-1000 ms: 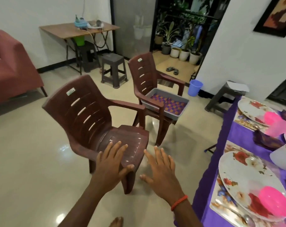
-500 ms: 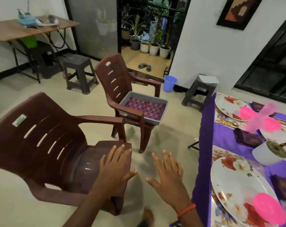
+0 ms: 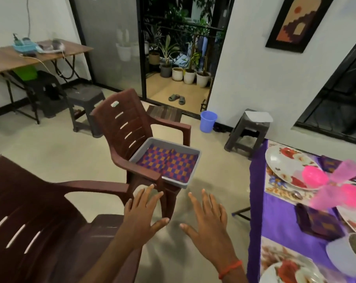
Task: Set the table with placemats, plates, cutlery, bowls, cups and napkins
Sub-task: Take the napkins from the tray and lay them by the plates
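Both hands float in front of me with fingers spread and hold nothing: my left hand (image 3: 141,217) above the near chair's seat, my right hand (image 3: 207,223) over the floor. A grey tray (image 3: 188,181) lined with checkered purple-orange cloth (image 3: 169,163) sits on the far brown chair (image 3: 130,127), just beyond my fingertips. At the right, the table with the purple cloth (image 3: 256,180) carries floral plates (image 3: 283,160), pink bowls (image 3: 314,176), pink cups (image 3: 346,169), folded dark napkins (image 3: 317,222), floral placemats (image 3: 273,188) and a spoon (image 3: 296,194).
A second brown chair (image 3: 30,217) stands close at my left. Grey stools (image 3: 247,129) (image 3: 85,111), a blue bucket (image 3: 208,121), a wooden side table (image 3: 30,56) and potted plants (image 3: 189,72) by the open doorway lie beyond. A white pot (image 3: 340,256) sits on the table.
My view has swung right and moved forward. The tray chair is now closer and centred, the near chair has slid to the left. Both hands stay spread and hold nothing.
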Motion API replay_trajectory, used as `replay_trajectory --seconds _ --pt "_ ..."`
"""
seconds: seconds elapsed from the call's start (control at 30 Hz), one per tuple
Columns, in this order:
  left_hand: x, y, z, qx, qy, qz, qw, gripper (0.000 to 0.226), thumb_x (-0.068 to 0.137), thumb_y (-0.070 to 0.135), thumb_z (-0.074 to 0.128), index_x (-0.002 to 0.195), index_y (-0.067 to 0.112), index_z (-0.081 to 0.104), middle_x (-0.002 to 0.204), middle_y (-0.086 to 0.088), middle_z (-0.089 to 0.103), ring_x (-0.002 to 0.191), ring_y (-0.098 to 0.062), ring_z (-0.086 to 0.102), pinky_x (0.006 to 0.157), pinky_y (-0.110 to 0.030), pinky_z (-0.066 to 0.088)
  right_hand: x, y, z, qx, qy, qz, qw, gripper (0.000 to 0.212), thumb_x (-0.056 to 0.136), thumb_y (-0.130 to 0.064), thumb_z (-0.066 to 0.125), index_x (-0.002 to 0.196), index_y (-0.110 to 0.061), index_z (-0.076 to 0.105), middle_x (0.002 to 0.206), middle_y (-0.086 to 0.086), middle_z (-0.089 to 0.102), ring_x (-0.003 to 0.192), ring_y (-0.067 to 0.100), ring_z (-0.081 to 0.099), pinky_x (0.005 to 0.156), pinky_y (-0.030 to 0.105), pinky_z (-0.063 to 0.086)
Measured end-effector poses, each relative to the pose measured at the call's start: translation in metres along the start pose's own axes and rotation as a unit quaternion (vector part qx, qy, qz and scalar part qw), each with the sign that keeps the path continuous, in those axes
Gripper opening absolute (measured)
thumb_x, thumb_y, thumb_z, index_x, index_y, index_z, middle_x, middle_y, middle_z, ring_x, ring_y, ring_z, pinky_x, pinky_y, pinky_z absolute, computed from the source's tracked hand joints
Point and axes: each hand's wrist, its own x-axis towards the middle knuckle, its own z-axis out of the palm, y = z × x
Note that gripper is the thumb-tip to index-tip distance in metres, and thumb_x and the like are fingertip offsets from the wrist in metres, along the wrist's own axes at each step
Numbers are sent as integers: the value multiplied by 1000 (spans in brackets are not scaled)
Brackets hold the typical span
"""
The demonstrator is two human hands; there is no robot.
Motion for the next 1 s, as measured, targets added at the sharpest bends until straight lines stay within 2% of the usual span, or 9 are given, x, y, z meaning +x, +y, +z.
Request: replay_trajectory --seconds 0.23,0.33,0.53,0.67,0.8,0.9,1.0 --pt "60 16 22 -1 -18 12 1000 95 79 95 13 158 44 17 171 11 -4 158 -16 -11 124 -60 13 57 44 3 22 -1 7 1000 87 93 -65 50 155 -46 -9 167 -3 -18 152 21 -23 119 41 -10" --pt "83 14 23 -9 -24 9 1000 97 79 96 12 159 42 18 171 11 -4 158 -17 -10 124 -62 11 81 52 6 26 -16 8 999 87 93 -65 51 155 -46 -7 168 -2 -15 153 22 -22 121 44 -8" --pt "150 2 25 -12 -23 -2 1000 97 80 94 11 159 38 20 171 7 2 158 -20 -3 122 -61 14 149 66 4 19 -42 -4 999 86 94 -65 50 154 -46 -8 168 -1 -14 153 23 -21 121 46 -6" --pt "213 -12 28 -16 -57 -13 998 94 81 88 22 159 37 17 171 4 2 158 -22 -6 123 -61 12 212 79 10 14 -46 -9 999 83 94 -67 48 156 -44 -3 169 1 -9 153 23 -19 123 48 -3" --pt "278 -31 30 -23 -75 -34 996 83 92 75 44 159 34 19 171 4 4 158 -21 -5 123 -59 10 283 86 20 5 -70 -10 997 83 93 -67 49 157 -41 2 169 2 -5 154 25 -13 123 50 1" --pt "311 -48 31 -28 -96 -43 994 87 86 83 31 158 35 21 170 6 6 158 -20 -4 124 -59 13 326 88 25 10 -85 -7 996 82 93 -68 48 157 -39 6 169 5 0 155 27 -9 123 50 3" --pt "343 -71 40 -28 -110 -44 993 94 78 90 16 152 34 33 169 7 13 158 -20 -1 124 -59 15 364 89 34 24 -101 9 995 83 93 -69 47 156 -40 2 169 5 -1 155 26 -10 124 50 2"
